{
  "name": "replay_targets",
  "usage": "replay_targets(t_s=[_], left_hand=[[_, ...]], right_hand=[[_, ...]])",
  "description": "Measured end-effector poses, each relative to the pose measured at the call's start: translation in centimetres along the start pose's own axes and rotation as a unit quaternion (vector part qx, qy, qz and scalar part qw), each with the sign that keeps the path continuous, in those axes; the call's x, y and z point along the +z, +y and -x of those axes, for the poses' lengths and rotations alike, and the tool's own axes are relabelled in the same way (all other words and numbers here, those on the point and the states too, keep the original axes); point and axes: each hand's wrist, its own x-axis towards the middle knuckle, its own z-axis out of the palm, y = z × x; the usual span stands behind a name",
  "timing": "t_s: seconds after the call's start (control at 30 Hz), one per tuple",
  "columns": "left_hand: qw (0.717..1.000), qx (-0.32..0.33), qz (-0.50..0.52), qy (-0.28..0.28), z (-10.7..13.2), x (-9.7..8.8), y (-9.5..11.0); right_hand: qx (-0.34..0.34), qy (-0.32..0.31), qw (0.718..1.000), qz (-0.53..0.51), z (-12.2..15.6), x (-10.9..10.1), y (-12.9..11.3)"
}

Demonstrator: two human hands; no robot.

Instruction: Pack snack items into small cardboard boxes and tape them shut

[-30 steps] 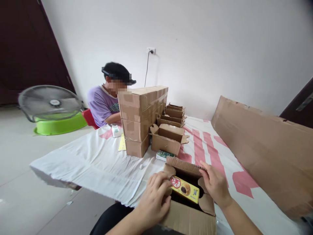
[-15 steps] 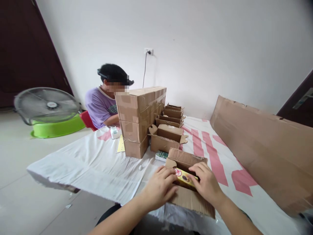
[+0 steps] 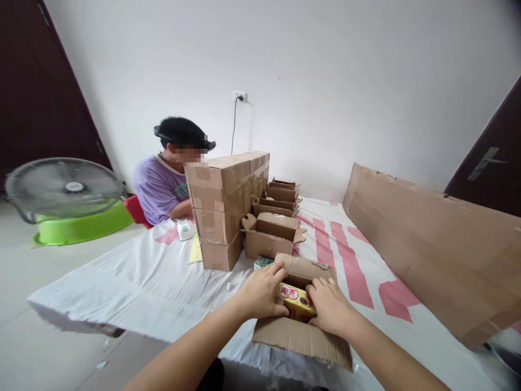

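Note:
An open cardboard carton lies at the near edge of the table, its front flap hanging toward me. Inside it sits a yellow snack box with a red label and a pastry picture. My left hand curls over the carton's left inner flap and presses against the yellow box's left end. On the other side, my right hand has its fingers bent over the box's right end and the right flap. Both hands grip the box between them.
A stack of taped cartons and a row of open cartons stand mid-table on a white and pink cloth. A big cardboard sheet leans at right. A person in a purple shirt sits behind. A fan stands left.
Both hands have moved inward over the carton's side flaps and closed on the yellow box from both ends. The carton now sits farther onto the table, front flap folded down.

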Motion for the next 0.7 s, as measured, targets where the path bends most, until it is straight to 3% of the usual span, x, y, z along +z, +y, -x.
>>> replay_targets(t_s=[0.1,0.2,0.33,0.53,0.7], left_hand=[[0.993,-0.072,0.076,0.062,0.8,-0.1,-0.3],[0.963,-0.148,0.188,0.121,1.2,0.5,-1.4],[0.928,-0.232,0.270,0.111,1.6,1.9,-3.1],[0.903,-0.269,0.315,0.115,2.0,3.0,-4.5],[0.904,-0.253,0.310,0.151,2.2,2.6,-5.7]], right_hand=[[0.014,0.006,1.000,0.002,0.3,0.1,-0.1],[0.023,0.008,1.000,0.001,0.7,-0.1,-0.1],[0.028,0.033,0.998,-0.038,1.4,-1.6,0.3],[0.078,0.118,0.983,-0.119,4.0,-4.3,3.0],[0.158,0.177,0.941,-0.241,6.6,-3.1,6.6]])
